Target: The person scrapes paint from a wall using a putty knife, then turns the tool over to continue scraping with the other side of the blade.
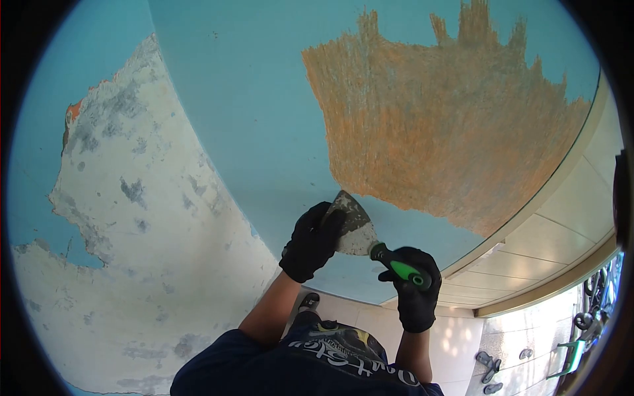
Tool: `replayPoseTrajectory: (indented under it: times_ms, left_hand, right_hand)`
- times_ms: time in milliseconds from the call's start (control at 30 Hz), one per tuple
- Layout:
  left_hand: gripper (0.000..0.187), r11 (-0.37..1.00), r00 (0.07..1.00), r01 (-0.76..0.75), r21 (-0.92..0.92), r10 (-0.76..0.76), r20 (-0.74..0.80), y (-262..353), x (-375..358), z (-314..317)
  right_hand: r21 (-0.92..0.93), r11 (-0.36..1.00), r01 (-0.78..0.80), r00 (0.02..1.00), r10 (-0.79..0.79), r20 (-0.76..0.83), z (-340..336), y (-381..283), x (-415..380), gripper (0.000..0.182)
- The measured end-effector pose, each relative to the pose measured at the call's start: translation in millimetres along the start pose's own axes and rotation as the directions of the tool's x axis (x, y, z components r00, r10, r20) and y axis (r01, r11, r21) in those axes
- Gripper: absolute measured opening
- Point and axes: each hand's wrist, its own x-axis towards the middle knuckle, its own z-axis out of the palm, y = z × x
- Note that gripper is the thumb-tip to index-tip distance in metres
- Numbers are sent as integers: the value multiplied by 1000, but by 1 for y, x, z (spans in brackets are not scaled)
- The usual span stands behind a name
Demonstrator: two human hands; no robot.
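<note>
A paint scraper [358,239] with a wide, smudged metal blade and a black-and-green handle is held in front of the wall. My right hand [419,302], in a black glove, is wrapped round the handle. The black-gloved fingers of my left hand [309,245] are closed at the side of the blade, near its edge. Behind the blade's tip is the lower left corner of a scraped brown-orange patch [436,132]. Blue paint [241,92] surrounds much of that patch, its upper border jagged with vertical strokes.
To the left, a wall area [132,198] is bare, whitish and grey-blotched, with ragged blue paint at its edge. A tiled ledge [541,241] curves along the right. Sandals [489,366] lie on the floor at lower right, near a green-framed object [573,356] and bicycles or similar vehicles.
</note>
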Motion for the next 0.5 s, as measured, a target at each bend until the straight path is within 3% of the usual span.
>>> replayPoseTrajectory:
  times_ms: [67, 200, 367, 500]
  left_hand:
    - [22, 930, 934, -356, 96, 358, -6, -16, 10, 1]
    - [20, 958, 960, -279, 69, 279, -3, -20, 12, 2]
    - [22, 950, 950, -309, 31, 310, -40, -17, 13, 6]
    - [22, 922, 922, -375, 92, 381, -67, -17, 14, 4]
  right_hand:
    - [47, 991, 128, 991, -130, 45, 5, 3, 8, 45]
    - [-22, 995, 93, 995, -94, -29, 8, 0, 11, 39]
    - [-58, 995, 84, 996, -85, -5, 12, -5, 15, 20]
    - [-79, 993, 87, 996, -88, -9, 10, -1, 20, 21]
